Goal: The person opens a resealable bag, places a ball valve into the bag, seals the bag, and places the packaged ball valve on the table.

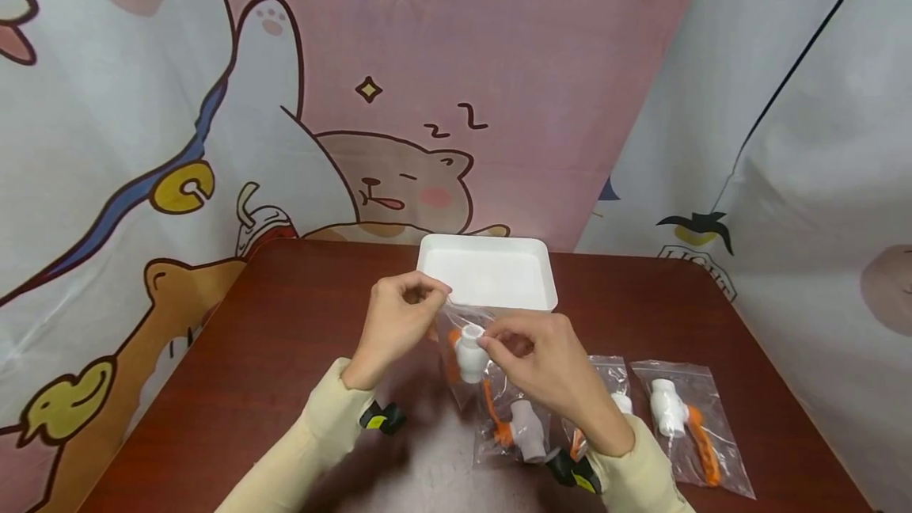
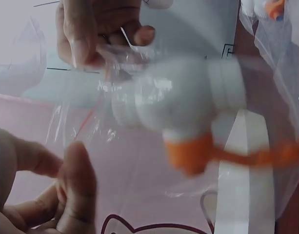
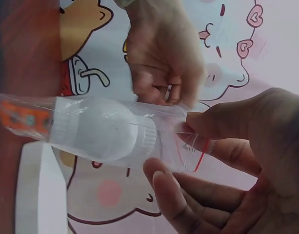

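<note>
A clear zip bag (image 1: 456, 398) hangs between my two hands above the table. In it is a white plastic fitting (image 1: 470, 359), rounded in the middle with ribbed ends; its orange cap (image 2: 190, 153) and strap show in the left wrist view. My left hand (image 1: 399, 327) pinches one upper corner of the bag between thumb and forefinger. My right hand (image 1: 545, 355) pinches the other side near the top, beside the red zip line (image 3: 202, 156). In the head view the right fingers partly cover the bag's upper right edge.
A white tray (image 1: 484, 271) lies at the back of the brown table (image 1: 321, 283). More bagged white-and-orange fittings lie in front and to the right, among them a near bag (image 1: 527, 430) and a far-right bag (image 1: 668, 408). A printed cloth (image 1: 499, 62) hangs behind.
</note>
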`<state>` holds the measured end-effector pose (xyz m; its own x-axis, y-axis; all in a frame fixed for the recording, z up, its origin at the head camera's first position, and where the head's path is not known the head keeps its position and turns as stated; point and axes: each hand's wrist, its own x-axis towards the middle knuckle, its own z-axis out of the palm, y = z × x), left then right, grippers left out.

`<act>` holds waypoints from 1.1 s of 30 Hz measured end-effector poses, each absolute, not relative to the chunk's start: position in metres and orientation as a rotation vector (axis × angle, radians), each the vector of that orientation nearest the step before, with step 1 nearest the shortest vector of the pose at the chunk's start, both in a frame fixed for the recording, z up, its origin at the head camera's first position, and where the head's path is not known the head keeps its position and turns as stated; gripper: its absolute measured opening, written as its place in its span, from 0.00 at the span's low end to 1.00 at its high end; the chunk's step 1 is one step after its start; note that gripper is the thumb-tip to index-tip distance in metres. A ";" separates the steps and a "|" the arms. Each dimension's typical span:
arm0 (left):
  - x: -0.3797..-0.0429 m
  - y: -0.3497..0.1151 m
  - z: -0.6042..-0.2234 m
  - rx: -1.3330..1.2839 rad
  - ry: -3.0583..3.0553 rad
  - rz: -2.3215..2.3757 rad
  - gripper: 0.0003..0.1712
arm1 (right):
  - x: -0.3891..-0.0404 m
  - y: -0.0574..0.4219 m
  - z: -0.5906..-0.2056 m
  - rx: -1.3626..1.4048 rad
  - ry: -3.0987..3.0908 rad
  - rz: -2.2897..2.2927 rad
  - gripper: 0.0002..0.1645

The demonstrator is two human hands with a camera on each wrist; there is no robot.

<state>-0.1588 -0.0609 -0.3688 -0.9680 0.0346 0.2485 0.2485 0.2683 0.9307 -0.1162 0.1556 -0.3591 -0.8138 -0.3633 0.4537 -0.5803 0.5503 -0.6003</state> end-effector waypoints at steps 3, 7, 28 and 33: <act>-0.158 -0.064 -0.368 -0.269 -2.453 -1.747 0.08 | -0.116 0.159 -0.355 0.809 -2.483 1.102 0.04; -0.159 -0.068 -0.368 -0.332 -2.549 -1.715 0.07 | -0.116 0.165 -0.352 0.866 -2.409 1.075 0.06; -0.164 -0.080 -0.380 -0.888 -2.455 -1.903 0.10 | -0.128 0.190 -0.343 0.840 -2.337 1.360 0.08; -0.163 -0.079 -0.377 -0.805 -2.478 -1.899 0.08 | -0.129 0.198 -0.348 0.828 -2.334 1.343 0.09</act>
<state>-0.1626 -0.0786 -0.3768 -0.8723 0.4313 0.2305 0.3347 0.1830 0.9244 -0.1289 0.1977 -0.3481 -0.7796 -0.3225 0.5368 -0.6262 0.3889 -0.6758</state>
